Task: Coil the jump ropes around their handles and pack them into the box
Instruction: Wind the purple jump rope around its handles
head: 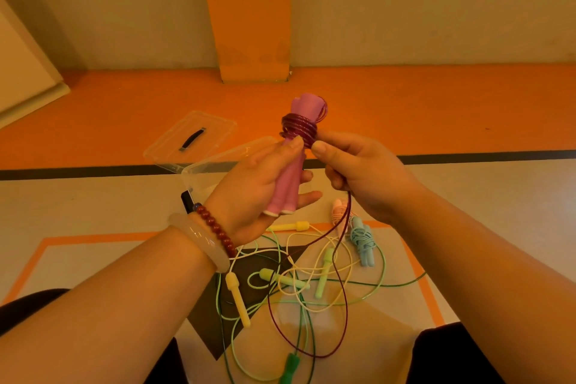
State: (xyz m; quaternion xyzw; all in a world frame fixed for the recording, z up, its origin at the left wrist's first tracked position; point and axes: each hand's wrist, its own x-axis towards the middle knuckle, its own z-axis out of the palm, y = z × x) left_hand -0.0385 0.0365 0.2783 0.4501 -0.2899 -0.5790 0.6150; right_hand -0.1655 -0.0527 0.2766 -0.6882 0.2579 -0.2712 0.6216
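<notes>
Grip: left hand (pixel 258 187) wraps the two pink handles (pixel 291 184), held above the floor; right hand (pixel 361 171) pinches the maroon rope (pixel 300 129) beside its coils.
Risk: a slackened pinch would likely let the coils spring loose, and the trailing tail may snag the loose ropes below.
Count: one clear box (pixel 199 171), one lid (pixel 190 137), two coiled sets, the blue bundle (pixel 363 243) and the pale pink bundle (pixel 338 212), and five loose handles (pixel 238 299) visible.
</notes>
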